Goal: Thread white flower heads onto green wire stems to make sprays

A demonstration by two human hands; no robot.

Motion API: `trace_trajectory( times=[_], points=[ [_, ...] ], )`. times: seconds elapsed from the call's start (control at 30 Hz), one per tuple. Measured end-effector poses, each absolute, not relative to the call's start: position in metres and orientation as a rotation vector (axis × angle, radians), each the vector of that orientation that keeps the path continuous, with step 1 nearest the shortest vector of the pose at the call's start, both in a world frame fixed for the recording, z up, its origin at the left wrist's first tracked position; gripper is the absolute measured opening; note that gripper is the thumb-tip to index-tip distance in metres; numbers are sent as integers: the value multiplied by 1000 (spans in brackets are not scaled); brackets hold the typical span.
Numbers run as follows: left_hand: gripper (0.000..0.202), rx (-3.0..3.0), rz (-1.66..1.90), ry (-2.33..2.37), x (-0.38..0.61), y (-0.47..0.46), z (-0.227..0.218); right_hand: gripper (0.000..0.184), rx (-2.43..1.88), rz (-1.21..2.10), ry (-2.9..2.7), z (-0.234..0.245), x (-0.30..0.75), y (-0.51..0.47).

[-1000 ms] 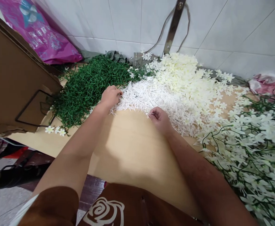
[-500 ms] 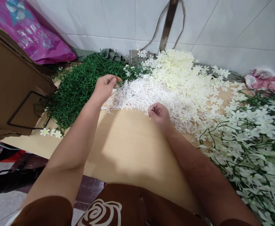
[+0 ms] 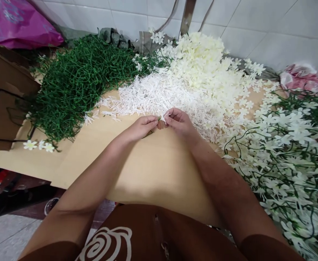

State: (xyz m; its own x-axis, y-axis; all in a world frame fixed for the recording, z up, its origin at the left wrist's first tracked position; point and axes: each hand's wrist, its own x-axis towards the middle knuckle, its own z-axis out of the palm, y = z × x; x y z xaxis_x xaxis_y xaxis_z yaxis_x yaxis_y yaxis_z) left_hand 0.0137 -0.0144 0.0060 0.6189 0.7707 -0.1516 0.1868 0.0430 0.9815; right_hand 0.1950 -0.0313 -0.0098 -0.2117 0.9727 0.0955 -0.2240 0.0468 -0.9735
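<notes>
Head view, both hands at the middle of the surface (image 3: 148,174), just in front of the near edge of the white pile.

Progress, as judged from the piles:
- Done: a large tangle of flowered sprigs (image 3: 289,152) covers the right edge, green stalks with white blooms already on them. Three loose flowers (image 3: 39,145) lie near the left edge.
- Left: a big heap of bare green stems (image 3: 77,79) at the far left corner, a spread of white stamen pieces (image 3: 159,96) at the centre, and a mound of cream petals (image 3: 205,69) toward the far edge. All three stocks are large, so much of the material is unassembled.

Hands:
- Left hand (image 3: 141,128): closed in a pinch, thumb against forefinger, on what looks like a green stem tip (image 3: 159,117); the piece is too small to be sure of.
- Right hand (image 3: 179,123): also pinched shut, holding a small white stamen (image 3: 164,115) at its fingertips.
- The two pinches meet tip to tip, the white piece touching the green one, just above the bare surface.
</notes>
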Motion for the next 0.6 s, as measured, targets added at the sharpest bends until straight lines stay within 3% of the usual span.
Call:
trace_trajectory(
  times=[0.27,0.6],
  points=[
    [23,1577,473,826,8,-11,9,41,-908,1380,-1305,-12,196,-30],
    [29,1586,477,800,7,-10,10,41,-910,1349,-1305,-16,193,-30]
  ],
)
